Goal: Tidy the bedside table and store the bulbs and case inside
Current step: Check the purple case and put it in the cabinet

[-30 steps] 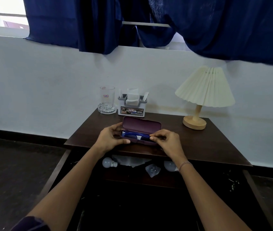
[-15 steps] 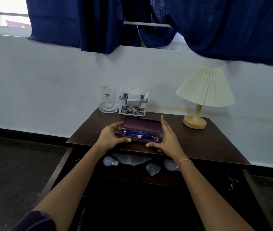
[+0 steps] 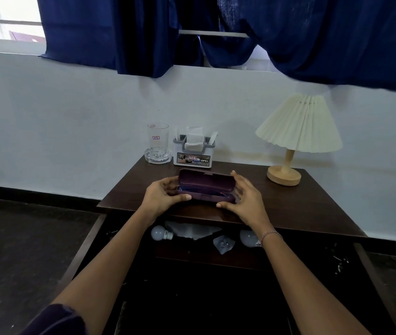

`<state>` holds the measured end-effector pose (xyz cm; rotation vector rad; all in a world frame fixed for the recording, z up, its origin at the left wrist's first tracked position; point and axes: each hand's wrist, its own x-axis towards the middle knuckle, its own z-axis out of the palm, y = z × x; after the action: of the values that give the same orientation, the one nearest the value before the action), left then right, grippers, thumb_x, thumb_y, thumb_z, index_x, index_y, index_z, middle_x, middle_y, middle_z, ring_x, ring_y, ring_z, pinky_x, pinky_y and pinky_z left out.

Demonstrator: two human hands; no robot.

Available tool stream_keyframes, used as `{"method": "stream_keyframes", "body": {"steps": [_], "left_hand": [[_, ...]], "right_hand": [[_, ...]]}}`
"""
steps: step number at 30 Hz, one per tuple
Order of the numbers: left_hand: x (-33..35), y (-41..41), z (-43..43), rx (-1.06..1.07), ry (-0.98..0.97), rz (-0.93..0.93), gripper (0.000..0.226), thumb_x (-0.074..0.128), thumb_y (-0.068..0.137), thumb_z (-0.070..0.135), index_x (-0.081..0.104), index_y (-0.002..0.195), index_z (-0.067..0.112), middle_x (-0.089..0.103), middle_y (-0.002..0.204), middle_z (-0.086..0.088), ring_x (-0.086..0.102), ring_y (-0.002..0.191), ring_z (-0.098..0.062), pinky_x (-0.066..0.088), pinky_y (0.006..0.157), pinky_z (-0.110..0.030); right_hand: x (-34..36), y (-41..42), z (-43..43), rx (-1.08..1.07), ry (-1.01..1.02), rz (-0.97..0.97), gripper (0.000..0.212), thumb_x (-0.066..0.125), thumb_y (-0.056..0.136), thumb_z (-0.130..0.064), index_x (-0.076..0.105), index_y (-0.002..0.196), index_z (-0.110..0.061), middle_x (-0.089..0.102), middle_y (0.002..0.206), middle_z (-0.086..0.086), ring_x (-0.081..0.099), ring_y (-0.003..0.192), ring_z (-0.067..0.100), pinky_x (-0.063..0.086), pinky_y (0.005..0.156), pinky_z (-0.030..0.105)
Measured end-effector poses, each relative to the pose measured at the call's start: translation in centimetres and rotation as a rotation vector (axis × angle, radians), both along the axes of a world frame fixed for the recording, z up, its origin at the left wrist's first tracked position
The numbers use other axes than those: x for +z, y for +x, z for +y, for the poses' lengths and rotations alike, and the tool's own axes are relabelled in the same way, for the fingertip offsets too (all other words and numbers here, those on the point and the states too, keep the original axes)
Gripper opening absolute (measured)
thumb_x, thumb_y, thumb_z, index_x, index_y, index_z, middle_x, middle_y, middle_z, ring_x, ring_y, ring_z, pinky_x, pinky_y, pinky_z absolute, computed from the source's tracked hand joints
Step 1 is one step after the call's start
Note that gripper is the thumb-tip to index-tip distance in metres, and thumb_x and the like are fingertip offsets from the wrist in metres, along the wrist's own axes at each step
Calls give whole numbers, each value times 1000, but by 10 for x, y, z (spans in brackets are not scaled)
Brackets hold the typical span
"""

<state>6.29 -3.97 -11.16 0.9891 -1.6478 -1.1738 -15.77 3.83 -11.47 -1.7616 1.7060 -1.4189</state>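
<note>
A dark purple case [image 3: 206, 182] lies on the brown bedside table [image 3: 301, 209], its lid lowered almost flat with a thin blue strip showing in the gap. My left hand [image 3: 161, 198] grips its left end, thumb along the front. My right hand [image 3: 245, 197] cups its right end, fingers behind the lid and thumb at the front. Below the tabletop, in the open compartment, one white bulb [image 3: 159, 233] lies at the left. A second bulb [image 3: 249, 238] lies at the right, partly behind my wrist.
At the back of the table stand a clear glass mug [image 3: 157, 143], a grey and white tissue holder [image 3: 194, 151] and a pleated cream lamp [image 3: 296, 131]. Crumpled clear plastic [image 3: 223, 243] and white paper [image 3: 192, 229] lie between the bulbs. Open cabinet doors flank my arms.
My right hand left the blue contents and moved to the case's right end. The lid has come down from wide open to nearly flat.
</note>
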Motion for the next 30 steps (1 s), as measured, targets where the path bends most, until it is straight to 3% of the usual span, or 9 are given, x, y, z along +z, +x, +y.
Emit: {"method": "stream_keyframes", "body": {"steps": [4,7,9,14,20,24,30], "left_hand": [[0,-1,0,33,11,18,62,84,60,12,59,117,11,70,100,-4,68,90,-16,52,87,-27],[1,-2,0,46,19,24,53,85,60,16,61,108,17,69,90,3,67,81,-6,52,77,-19],[1,-2,-1,48,23,38,45,85,60,16,62,99,21,69,89,2,67,79,-6,52,77,-19],[1,-1,-2,47,35,48,40,86,58,19,63,89,28,71,86,6,69,73,1,53,74,-16],[1,0,-2,29,50,103,43,85,58,10,66,95,22,72,95,-6,70,84,-13,53,83,-25],[1,0,-2,12,55,130,43,84,59,6,66,94,23,72,94,-4,71,82,-8,55,80,-20],[2,1,-1,1,69,165,47,82,60,0,66,102,16,71,95,-5,69,83,-9,55,77,-16]], "right_hand": [[0,1,3,-50,-58,26,84,82,64,-10,41,137,-10,48,131,-2,47,121,6,34,100,5],[1,3,5,-81,-87,51,73,82,65,-11,49,131,-9,56,127,2,52,117,8,38,103,18],[2,4,6,-97,-102,71,68,81,66,-12,53,128,-9,58,124,2,54,113,6,39,103,19],[3,5,8,-101,-100,79,64,81,66,-11,55,125,-10,59,122,0,55,111,5,37,98,9],[6,7,9,-78,-76,36,63,79,68,-14,55,125,-8,56,117,-6,53,110,3,35,96,5],[5,8,9,-100,-94,5,45,71,78,-21,60,120,-10,58,115,-7,57,106,4,38,89,-1],[1,6,7,-219,-162,91,24,61,86,-10,68,109,-13,69,108,-2,58,93,-4,40,83,-4]]}}
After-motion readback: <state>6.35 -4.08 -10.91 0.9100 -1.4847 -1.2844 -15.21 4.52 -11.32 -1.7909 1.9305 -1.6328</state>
